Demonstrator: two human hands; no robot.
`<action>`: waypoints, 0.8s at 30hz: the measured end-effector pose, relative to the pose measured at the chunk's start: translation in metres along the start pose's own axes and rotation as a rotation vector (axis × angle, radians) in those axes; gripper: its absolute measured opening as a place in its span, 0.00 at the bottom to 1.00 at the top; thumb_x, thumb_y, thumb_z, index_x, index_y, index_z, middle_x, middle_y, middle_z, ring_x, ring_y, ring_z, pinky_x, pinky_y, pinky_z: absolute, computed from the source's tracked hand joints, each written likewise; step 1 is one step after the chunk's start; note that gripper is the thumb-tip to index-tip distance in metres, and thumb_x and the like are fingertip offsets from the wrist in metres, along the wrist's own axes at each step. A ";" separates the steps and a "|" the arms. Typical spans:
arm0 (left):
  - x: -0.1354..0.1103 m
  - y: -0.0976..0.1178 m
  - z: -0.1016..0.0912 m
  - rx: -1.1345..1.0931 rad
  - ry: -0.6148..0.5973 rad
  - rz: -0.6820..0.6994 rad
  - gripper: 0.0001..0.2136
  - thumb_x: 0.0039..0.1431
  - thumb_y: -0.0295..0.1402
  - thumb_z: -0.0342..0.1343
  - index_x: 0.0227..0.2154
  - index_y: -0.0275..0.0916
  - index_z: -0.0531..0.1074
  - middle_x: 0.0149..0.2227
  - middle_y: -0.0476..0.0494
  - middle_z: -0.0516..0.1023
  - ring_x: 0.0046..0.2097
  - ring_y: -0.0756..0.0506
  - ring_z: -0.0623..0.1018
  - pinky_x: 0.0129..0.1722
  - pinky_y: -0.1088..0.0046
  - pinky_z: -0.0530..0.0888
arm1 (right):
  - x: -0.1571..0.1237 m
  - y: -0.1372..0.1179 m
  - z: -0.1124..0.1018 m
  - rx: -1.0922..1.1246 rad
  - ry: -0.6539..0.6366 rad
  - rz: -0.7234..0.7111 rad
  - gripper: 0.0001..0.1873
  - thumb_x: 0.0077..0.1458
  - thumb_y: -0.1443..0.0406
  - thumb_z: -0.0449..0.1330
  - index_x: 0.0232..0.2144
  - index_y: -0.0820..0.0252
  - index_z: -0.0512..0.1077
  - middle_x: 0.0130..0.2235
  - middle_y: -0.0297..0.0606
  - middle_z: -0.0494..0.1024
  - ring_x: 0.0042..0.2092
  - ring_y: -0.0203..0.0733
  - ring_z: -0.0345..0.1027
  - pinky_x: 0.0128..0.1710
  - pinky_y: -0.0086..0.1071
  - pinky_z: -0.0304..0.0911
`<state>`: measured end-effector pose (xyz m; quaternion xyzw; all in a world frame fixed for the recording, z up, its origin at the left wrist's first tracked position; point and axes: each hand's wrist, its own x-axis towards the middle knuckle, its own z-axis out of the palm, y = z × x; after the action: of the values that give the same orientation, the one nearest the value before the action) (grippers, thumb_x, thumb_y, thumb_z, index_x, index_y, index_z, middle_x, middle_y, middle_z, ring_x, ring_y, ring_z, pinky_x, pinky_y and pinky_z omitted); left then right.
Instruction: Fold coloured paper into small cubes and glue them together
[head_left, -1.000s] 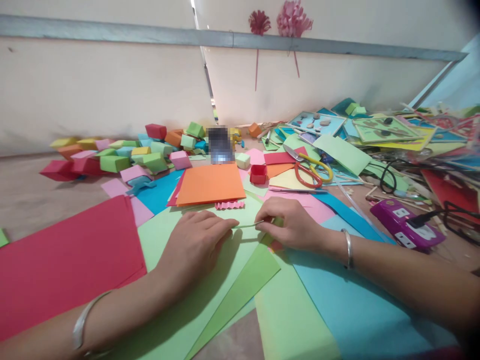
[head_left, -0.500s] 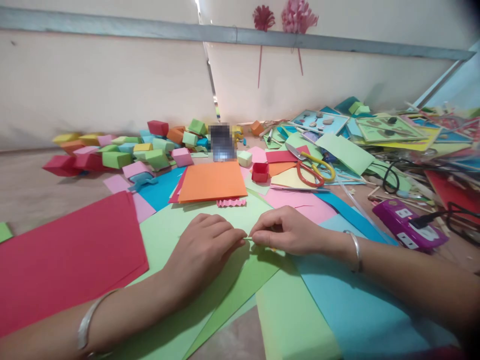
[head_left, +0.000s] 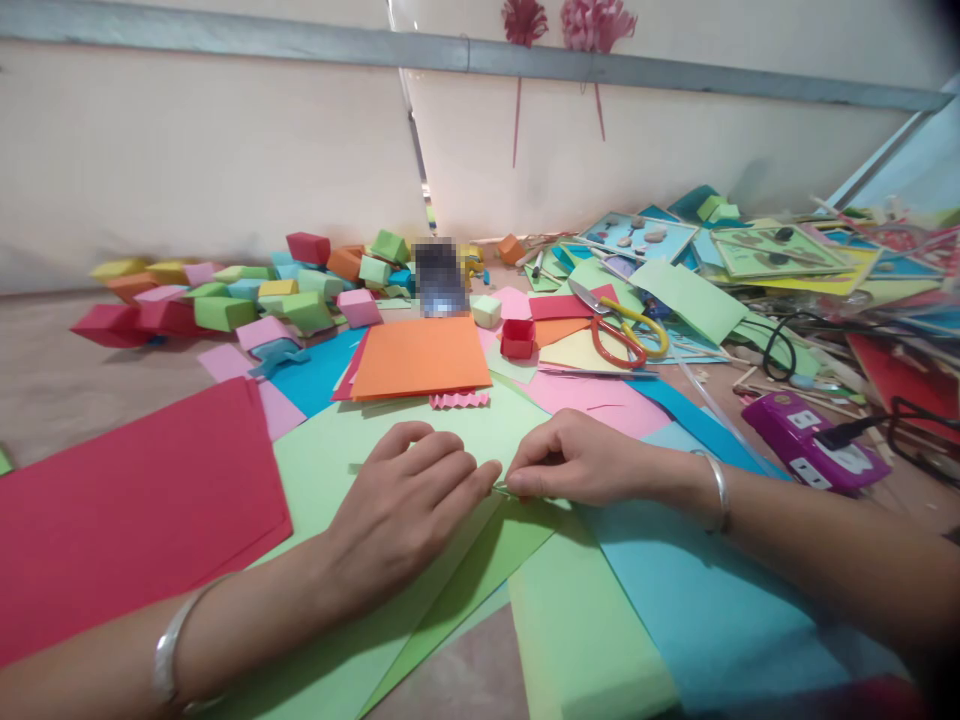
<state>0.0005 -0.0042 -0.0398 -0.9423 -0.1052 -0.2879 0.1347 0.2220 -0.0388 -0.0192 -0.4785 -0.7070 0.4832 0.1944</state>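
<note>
A thin green strip (head_left: 503,489), apparently paper, shows in the small gap between my two hands. Its right part is pinched between the thumb and fingertips of my right hand (head_left: 581,462). My left hand (head_left: 412,500) is closed over the strip, knuckles up, so its fingertips are mostly hidden. A grey-green end pokes out left of that hand; whether it belongs to the same strip I cannot tell. Both hands are low over light green paper sheets (head_left: 315,480). Just beyond them lie a pink pleated paper strip (head_left: 459,400) and a stack of orange paper (head_left: 420,358).
Red sheets (head_left: 142,500) lie left, blue paper (head_left: 675,570) right. Scissors (head_left: 619,335) and a small red paper box (head_left: 517,338) sit beyond my right hand. Folded paper cubes (head_left: 225,313) are heaped at back left. A purple power strip (head_left: 806,440) with cables lies right.
My left fingers have lifted and straightened slightly, and the strip between the hands now slants. My right hand keeps its pinch. The whole view has shifted a little.
</note>
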 end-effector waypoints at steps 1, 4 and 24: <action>0.000 0.000 0.000 -0.002 0.001 0.008 0.12 0.68 0.22 0.44 0.43 0.38 0.73 0.30 0.46 0.80 0.34 0.44 0.76 0.37 0.63 0.66 | -0.001 0.000 0.000 -0.005 -0.009 -0.007 0.12 0.55 0.65 0.59 0.22 0.64 0.75 0.20 0.30 0.69 0.24 0.29 0.57 0.24 0.24 0.54; 0.000 0.000 0.000 -0.016 -0.022 0.008 0.11 0.68 0.23 0.46 0.42 0.37 0.73 0.29 0.46 0.80 0.34 0.44 0.76 0.37 0.64 0.65 | -0.002 0.001 0.000 -0.043 -0.019 -0.070 0.12 0.55 0.67 0.57 0.22 0.64 0.75 0.21 0.30 0.69 0.24 0.30 0.58 0.24 0.24 0.55; 0.000 0.003 0.003 -0.146 -0.040 -0.170 0.13 0.66 0.27 0.50 0.27 0.37 0.75 0.24 0.47 0.80 0.29 0.46 0.76 0.32 0.67 0.67 | -0.002 0.010 0.021 -0.992 0.415 -0.677 0.17 0.64 0.65 0.52 0.24 0.62 0.71 0.25 0.37 0.70 0.28 0.38 0.56 0.29 0.33 0.50</action>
<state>0.0026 -0.0065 -0.0432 -0.9429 -0.1661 -0.2861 0.0389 0.2126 -0.0504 -0.0374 -0.3454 -0.9064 -0.0929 0.2246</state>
